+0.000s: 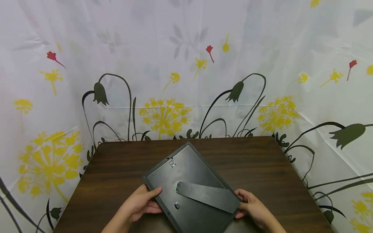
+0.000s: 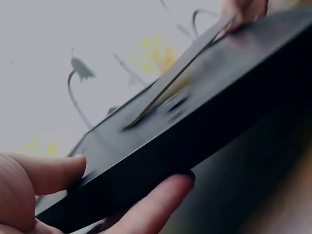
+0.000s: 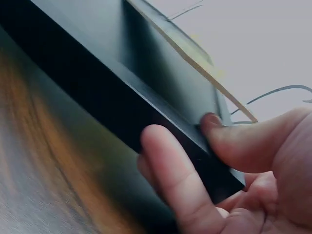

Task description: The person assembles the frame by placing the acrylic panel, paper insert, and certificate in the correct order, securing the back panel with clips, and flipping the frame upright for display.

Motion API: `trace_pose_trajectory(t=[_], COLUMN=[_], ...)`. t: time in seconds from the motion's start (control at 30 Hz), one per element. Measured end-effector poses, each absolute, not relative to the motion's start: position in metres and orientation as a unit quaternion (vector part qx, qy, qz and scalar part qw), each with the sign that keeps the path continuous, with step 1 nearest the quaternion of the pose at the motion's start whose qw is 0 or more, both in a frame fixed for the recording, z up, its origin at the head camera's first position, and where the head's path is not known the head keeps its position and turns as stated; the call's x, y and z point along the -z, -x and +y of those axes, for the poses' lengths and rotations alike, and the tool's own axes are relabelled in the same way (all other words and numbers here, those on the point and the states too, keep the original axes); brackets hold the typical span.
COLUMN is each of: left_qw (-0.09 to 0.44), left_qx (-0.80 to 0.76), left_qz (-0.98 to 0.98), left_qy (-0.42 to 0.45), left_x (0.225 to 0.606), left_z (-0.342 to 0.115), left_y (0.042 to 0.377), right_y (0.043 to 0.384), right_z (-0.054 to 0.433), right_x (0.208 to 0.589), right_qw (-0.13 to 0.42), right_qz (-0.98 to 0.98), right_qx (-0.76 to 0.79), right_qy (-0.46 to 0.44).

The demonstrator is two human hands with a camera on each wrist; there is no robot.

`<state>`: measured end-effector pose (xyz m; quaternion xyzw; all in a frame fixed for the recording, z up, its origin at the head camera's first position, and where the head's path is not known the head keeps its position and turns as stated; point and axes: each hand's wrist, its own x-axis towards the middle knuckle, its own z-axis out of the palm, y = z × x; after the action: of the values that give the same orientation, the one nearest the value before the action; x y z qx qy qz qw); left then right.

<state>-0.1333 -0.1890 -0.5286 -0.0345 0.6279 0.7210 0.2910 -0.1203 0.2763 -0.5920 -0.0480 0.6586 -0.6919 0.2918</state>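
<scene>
A black picture frame (image 1: 198, 170) is held back side up and turned at a slant above the table. Its easel leg (image 1: 208, 195) is tilted out from the backing, as both wrist views show. One small metal hanger (image 1: 172, 162) sits near the far-left edge, another metal piece (image 1: 176, 205) nearer the lower left. My left hand (image 1: 142, 201) grips the left edge, thumb on the backing and fingers beneath. At the right corner, beside the leg's free end, my right hand (image 1: 251, 207) pinches the frame between thumb and fingers. The front of the frame is hidden.
A dark brown wooden table (image 1: 122, 165) lies under the frame. Behind it and along both sides hangs a white curtain (image 1: 186, 64) printed with yellow, red and green flowers, meeting the table's back edge.
</scene>
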Motion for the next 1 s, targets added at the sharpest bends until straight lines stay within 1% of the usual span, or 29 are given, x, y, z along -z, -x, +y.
trace_pose_trajectory(t=[0.1,0.17,0.23,0.4,0.63,0.73,0.87,1.0], left_qw=[0.317,0.317,0.303,0.245,0.206,0.184,0.166,0.166], left_qx=[-0.720,-0.718,-0.716,-0.711,-0.707,-0.682,-0.654,-0.604], left_qz=[0.617,0.620,0.629,0.659,0.677,0.708,0.738,0.780], left_qy=[0.015,0.003,-0.003,-0.001,-0.008,-0.014,-0.007,0.005], left_x=[0.532,0.532,0.532,0.532,0.532,0.532,0.531,0.531], left_z=[-0.175,-0.166,-0.160,-0.150,-0.133,-0.127,-0.125,-0.127], left_y=[0.129,0.126,0.124,0.121,0.116,0.111,0.107,0.106], right_y=[0.122,0.124,0.125,0.124,0.119,0.117,0.113,0.110], right_z=[0.271,0.266,0.262,0.251,0.226,0.216,0.211,0.216], right_x=[0.595,0.595,0.594,0.588,0.583,0.581,0.584,0.588], right_qw=[0.273,0.254,0.235,0.195,0.126,0.097,0.087,0.091], right_qz=[0.660,0.665,0.671,0.679,0.675,0.684,0.704,0.715], right_qx=[0.699,0.702,0.703,0.708,0.725,0.720,0.703,0.692], right_qy=[0.035,0.028,0.018,-0.014,-0.062,-0.068,-0.061,-0.042])
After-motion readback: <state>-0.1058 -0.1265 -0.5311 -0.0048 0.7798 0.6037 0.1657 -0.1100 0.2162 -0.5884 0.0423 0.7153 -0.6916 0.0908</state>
